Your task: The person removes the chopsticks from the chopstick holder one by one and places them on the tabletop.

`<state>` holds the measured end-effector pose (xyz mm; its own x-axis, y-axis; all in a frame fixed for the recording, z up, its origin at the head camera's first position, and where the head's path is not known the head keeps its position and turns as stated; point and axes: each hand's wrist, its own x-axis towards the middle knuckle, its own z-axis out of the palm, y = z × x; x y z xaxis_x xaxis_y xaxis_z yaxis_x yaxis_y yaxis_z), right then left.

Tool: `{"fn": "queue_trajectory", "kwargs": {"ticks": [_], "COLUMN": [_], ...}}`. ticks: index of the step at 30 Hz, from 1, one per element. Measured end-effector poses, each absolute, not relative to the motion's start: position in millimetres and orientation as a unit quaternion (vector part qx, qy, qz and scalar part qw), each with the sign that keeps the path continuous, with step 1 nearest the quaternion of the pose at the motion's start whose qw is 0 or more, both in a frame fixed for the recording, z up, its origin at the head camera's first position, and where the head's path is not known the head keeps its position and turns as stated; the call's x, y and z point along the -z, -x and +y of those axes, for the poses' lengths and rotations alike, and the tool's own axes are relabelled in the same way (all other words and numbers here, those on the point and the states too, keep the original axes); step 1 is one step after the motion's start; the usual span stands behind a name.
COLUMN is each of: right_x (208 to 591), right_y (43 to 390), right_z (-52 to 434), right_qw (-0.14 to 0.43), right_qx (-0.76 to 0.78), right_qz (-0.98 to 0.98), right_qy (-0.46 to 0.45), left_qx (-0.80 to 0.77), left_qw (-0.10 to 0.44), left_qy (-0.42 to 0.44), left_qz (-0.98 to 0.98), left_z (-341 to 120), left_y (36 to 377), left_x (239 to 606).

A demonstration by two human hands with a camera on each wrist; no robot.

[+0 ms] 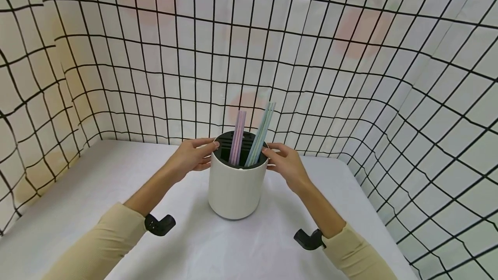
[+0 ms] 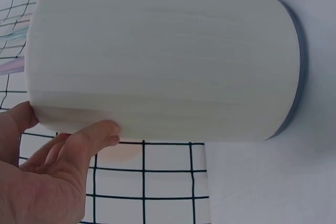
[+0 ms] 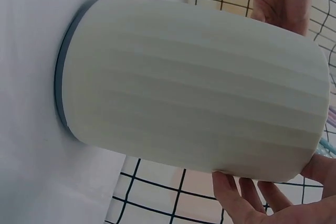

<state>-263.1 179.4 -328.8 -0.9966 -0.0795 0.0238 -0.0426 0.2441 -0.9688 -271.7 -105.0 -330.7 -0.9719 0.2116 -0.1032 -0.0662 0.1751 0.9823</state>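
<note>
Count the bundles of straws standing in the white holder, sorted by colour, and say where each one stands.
2. A pink bundle stands on the left of the white holder; a pale blue-green bundle leans on the right. Single straws within each bundle are too close to count.

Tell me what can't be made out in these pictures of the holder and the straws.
- Lower ends of the pink straws and blue-green straws: head view, hidden inside the white holder.
- Exact straw count: head view, too thin and bunched.
- Left hand and right hand: wrist views, cut off by the frame edges.
</note>
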Motion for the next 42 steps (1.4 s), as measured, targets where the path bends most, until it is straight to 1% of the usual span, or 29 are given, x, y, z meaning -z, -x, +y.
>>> {"fn": "queue_trajectory", "kwargs": {"ticks": [4, 11, 14, 21, 28, 37, 42], "right_x": [328, 325, 324, 328, 331, 335, 335], "right_y": [264, 269, 270, 273, 274, 275, 275], "right_z": [182, 187, 189, 191, 192, 192, 192], "right_qw": [0.029, 0.08, 0.088, 0.083, 0.076, 0.061, 0.053], "right_qx": [0.606, 0.61, 0.611, 0.602, 0.602, 0.608, 0.609], "right_qz": [0.794, 0.785, 0.782, 0.787, 0.788, 0.782, 0.783], "right_qy": [0.046, 0.077, 0.089, 0.107, 0.106, 0.12, 0.115], "left_qx": [-0.636, -0.633, -0.622, -0.618, -0.651, -0.644, -0.639], "left_qw": [0.111, 0.113, 0.11, 0.092, 0.09, 0.088, 0.08], "left_qy": [-0.046, -0.05, -0.057, -0.066, -0.083, -0.099, -0.092], "left_qz": [0.762, 0.764, 0.773, 0.778, 0.749, 0.754, 0.759], "left_z": [-105, -106, -107, -105, -104, -108, -107], "left_y": [273, 274, 275, 277, 281, 282, 281], "left_x": [330, 332, 332, 331, 334, 335, 335]}}
